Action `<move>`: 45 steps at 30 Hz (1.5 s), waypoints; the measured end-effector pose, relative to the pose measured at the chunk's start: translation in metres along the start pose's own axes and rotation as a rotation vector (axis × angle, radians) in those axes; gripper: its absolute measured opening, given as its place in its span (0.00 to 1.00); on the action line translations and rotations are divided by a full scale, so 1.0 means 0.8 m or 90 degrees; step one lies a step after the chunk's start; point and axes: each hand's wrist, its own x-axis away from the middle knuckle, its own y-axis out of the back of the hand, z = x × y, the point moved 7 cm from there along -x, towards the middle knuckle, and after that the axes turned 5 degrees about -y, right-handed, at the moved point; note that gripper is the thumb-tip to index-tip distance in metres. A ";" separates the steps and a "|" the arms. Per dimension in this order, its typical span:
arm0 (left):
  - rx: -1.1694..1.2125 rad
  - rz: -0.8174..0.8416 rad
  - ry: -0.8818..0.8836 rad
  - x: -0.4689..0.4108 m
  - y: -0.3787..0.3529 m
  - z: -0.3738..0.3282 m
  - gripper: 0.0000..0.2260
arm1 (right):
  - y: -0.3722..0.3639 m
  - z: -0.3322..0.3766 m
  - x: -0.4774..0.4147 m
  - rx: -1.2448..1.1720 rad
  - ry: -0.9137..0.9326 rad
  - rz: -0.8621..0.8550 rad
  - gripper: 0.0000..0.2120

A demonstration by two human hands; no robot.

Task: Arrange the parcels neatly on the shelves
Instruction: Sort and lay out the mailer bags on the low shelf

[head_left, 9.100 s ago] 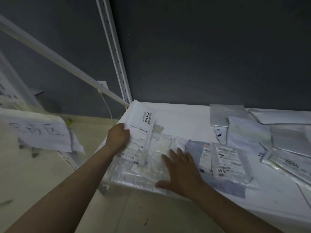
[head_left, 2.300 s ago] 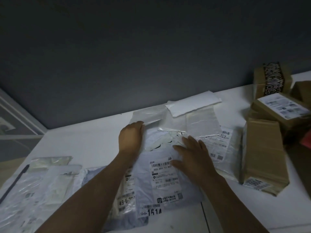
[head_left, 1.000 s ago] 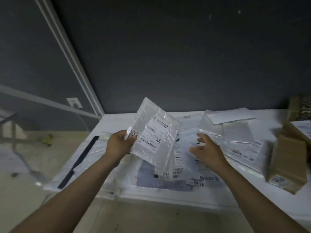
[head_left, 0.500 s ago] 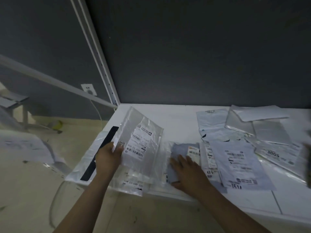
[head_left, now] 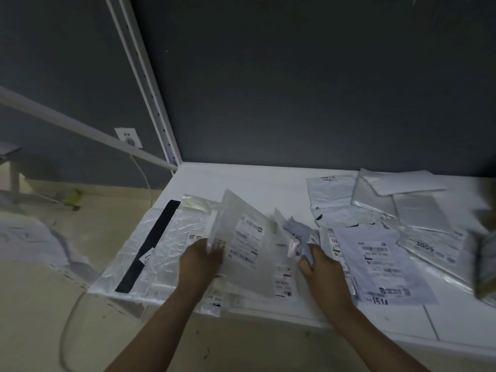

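Frame centre: left hand (head_left: pixel 200 260) pinches a tilted clear parcel (head_left: pixel 247 242), right hand (head_left: pixel 320 267) grips a grey parcel (head_left: pixel 296 232); jostled, the slick bags (head_left: pixel 212 304) at the shelf (head_left: pixel 241 181) front edge could slide off.

Light was dim, the picture grainy. Motion blur smeared the clear parcel (head_left: pixel 247 242) at the fingers of the left hand (head_left: pixel 200 260) and the grey parcel (head_left: pixel 298 230) at those of the right hand (head_left: pixel 320 267); far right of them the frame's edge was streaked.

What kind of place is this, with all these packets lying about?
Likely a parcel storeroom or pickup point: plastic mailers bearing barcoded shipping labels cover a white shelf, including the 3005 mailer, and a slotted metal upright carries the racking.
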 end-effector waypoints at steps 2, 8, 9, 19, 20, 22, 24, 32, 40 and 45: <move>0.042 0.051 0.026 0.011 -0.029 -0.004 0.01 | 0.008 -0.007 -0.003 -0.017 -0.018 -0.042 0.07; -0.084 0.085 -0.059 0.029 -0.079 -0.021 0.27 | 0.008 -0.007 0.007 0.010 0.053 -0.003 0.11; -0.142 0.078 -0.082 0.030 -0.080 -0.023 0.27 | 0.008 0.000 0.010 0.030 0.086 -0.007 0.13; -0.519 0.071 -0.244 0.023 -0.085 -0.016 0.31 | -0.056 -0.025 0.028 0.397 0.204 0.148 0.29; -0.503 0.077 -0.292 0.023 -0.089 -0.017 0.31 | -0.061 -0.026 0.028 0.410 0.191 0.171 0.29; -0.496 0.118 -0.353 0.023 -0.097 -0.013 0.30 | -0.066 -0.025 0.030 0.423 0.181 0.203 0.30; -0.521 0.142 -0.377 0.021 -0.097 -0.008 0.27 | -0.058 -0.019 0.028 0.416 0.203 0.185 0.32; -0.505 0.038 -0.454 0.025 -0.109 -0.036 0.20 | 0.083 -0.106 -0.025 0.388 -0.023 0.002 0.30; -0.430 0.171 -0.638 0.049 -0.176 -0.062 0.22 | 0.071 -0.156 0.003 0.422 -0.133 0.164 0.51; -0.527 0.173 -0.598 0.043 -0.182 -0.059 0.22 | 0.069 -0.150 0.008 0.454 -0.106 0.193 0.38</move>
